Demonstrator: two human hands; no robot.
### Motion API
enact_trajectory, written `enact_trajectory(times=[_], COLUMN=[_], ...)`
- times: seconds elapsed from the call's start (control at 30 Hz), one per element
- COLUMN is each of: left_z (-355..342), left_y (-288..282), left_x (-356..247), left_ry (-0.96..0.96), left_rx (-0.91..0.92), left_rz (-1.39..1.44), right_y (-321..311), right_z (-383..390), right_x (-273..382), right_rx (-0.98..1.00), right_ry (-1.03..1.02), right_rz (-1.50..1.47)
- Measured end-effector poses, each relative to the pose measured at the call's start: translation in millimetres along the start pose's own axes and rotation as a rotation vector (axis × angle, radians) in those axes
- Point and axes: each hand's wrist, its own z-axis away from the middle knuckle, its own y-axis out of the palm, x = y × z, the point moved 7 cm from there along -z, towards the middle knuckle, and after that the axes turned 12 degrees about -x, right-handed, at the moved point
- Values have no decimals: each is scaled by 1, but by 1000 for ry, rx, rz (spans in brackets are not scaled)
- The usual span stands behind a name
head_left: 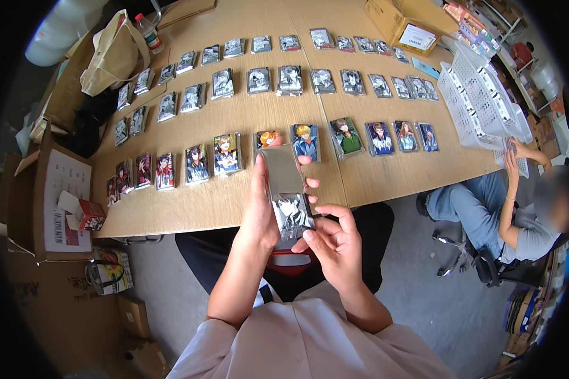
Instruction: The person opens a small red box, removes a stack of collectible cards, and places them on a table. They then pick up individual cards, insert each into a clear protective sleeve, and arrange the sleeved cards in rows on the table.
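Observation:
Above the near table edge, my left hand (256, 211) is closed around a glossy grey plastic sleeve (284, 169), its fingertips showing along the right side. At the sleeve's lower end is a black-and-white character card (292, 211). The thumb and fingers of my right hand (338, 249) pinch the lower right corner of that card. Whether the card is partly inside the sleeve or only against it, I cannot tell. Just beyond my hands, a row of coloured card stacks lies on the table, among them one with a blond figure (306, 143).
Rows of grey card stacks (258, 81) lie farther back on the wooden table (152, 211). White plastic baskets (464, 107) stand at the right, beside a seated person (518, 221). An open cardboard box (60, 202) is at the left, with a tote bag (110, 57) and bottle (149, 35) behind.

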Motion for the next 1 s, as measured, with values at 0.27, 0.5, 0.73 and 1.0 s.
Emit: enact_trajectory(times=[0.27, 0.5, 0.73, 1.0], left_z=[6, 7, 5, -10], left_y=[0, -47, -73, -96], left_x=[2, 10, -25, -38], left_ry=[0, -7, 137, 248], left_rx=[48, 29, 81, -151], left_rz=[-68, -171, -309, -302], right_y=[-5, -2, 5, 11], right_z=[-10, -24, -46, -45], right_x=[-4, -16, -37, -83], right_rx=[20, 32, 136, 240], right_ry=[-34, -13, 85, 186], right_rz=[48, 49, 104, 255])
